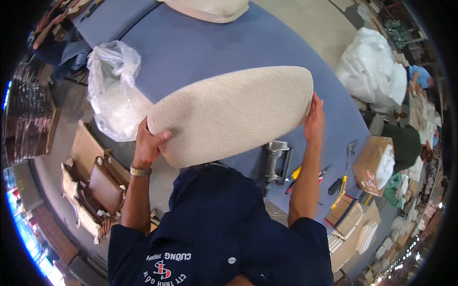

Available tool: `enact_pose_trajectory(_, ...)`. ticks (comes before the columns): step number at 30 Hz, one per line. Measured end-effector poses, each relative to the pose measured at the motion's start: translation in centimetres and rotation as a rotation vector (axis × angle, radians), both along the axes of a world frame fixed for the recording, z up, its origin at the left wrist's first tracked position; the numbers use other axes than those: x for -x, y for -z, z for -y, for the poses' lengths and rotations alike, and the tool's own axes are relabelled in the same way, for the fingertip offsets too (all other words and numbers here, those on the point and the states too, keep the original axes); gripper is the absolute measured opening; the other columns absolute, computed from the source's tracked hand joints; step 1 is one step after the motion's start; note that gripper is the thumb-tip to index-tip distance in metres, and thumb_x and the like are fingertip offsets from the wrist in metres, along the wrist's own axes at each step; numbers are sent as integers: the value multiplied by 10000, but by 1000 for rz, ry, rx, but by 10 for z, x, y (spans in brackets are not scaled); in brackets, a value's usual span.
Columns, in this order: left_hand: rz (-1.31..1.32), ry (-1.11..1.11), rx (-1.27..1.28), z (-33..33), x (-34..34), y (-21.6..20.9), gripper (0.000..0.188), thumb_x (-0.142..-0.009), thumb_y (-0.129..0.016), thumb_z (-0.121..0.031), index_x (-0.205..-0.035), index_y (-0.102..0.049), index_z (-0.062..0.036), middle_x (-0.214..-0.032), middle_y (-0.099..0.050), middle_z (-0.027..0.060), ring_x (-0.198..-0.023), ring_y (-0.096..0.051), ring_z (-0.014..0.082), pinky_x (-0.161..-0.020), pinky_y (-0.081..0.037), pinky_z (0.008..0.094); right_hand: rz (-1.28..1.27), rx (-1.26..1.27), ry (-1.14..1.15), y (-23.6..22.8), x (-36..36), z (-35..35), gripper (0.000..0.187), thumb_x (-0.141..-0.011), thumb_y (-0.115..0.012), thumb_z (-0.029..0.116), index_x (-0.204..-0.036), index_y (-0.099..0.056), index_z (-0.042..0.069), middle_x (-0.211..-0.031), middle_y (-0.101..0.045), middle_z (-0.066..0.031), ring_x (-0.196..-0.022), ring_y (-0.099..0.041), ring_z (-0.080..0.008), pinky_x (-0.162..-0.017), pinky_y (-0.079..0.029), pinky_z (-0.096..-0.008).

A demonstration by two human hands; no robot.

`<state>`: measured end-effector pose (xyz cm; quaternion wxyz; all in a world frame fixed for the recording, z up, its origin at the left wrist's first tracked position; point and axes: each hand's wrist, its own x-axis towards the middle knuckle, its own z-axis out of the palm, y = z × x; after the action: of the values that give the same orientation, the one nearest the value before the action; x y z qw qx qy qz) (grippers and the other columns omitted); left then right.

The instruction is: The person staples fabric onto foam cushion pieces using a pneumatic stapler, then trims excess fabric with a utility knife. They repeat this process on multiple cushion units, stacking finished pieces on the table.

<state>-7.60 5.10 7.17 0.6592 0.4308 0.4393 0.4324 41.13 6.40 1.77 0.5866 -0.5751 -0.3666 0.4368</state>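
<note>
A cream fabric-covered cushion panel (234,112), long with rounded corners, is held up over the blue-grey table. My left hand (151,142) grips its left end, with the thumb on the face and the fingers hidden behind. At the right end my right hand (314,119) clasps the edge, most of its fingers behind the panel. Below the panel, between it and my right forearm, a staple gun (276,162) lies on the table. Pliers or cutters with yellow and red handles (295,178) rest beside it.
Another cream upholstered piece (214,10) sits at the table's far edge. Plastic bags (112,90) hang at the left, and a large white bundle (374,66) stands right. An open cardboard box (374,164), a yellow-handled tool (344,183) and chair frames (98,181) are around. Other people are further off.
</note>
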Motion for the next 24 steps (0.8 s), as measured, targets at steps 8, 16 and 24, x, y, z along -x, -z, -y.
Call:
enact_pose_trajectory(8,-496,416,-827,34,-143,-16,716,-724,-884,-56,-1391,-625,-58,-1420,-631,161,-1302,-614,331,-1095,-484,400,-141,-165,341,21,-23,-3,686,-1127,-262,503,-1505,-466,-33,-1660,-314,-198,-1529,-308,-298,-1270,-190,-405)
enact_pose_trajectory(16,-555,415,-839,17,-165,-44,740,-719,-861,-38,-1411,-600,-44,-1419,-628,163,-1277,-624,347,-1069,-506,415,604,-473,288,-50,73,58,496,-1077,-400,286,-1347,-620,-67,-1424,-597,-254,-1373,-530,-401,-1199,-333,-481)
enact_pose_trajectory(24,-505,424,-717,-4,-142,-32,732,-791,-881,-165,-1442,-570,-45,-1453,-600,177,-1302,-619,330,-1059,-521,395,942,-452,47,-48,58,7,216,-936,-537,172,-950,-736,90,-1021,-741,-93,-1062,-669,-287,-1109,-375,-519)
